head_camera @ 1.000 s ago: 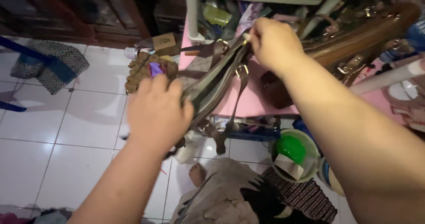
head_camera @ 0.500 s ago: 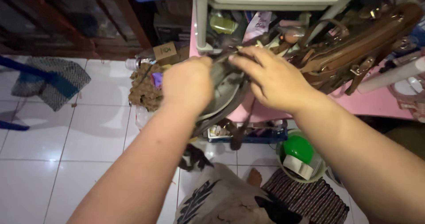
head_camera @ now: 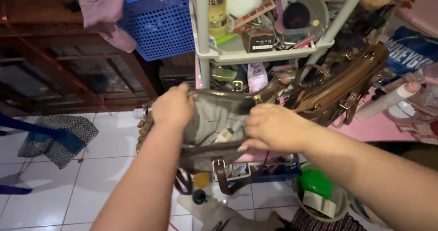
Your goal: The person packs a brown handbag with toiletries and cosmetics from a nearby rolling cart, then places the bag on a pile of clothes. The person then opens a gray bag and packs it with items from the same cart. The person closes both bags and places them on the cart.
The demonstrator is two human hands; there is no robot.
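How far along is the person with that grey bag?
Done: the grey bag is spread open at the pink table's edge, its pale lining showing. In hand: the left hand grips the bag's far rim while the right hand pulls the near side open. Left: small items sit inside, one a pale tube, and none has been lifted out yet. The brown bag beside it lies untouched.
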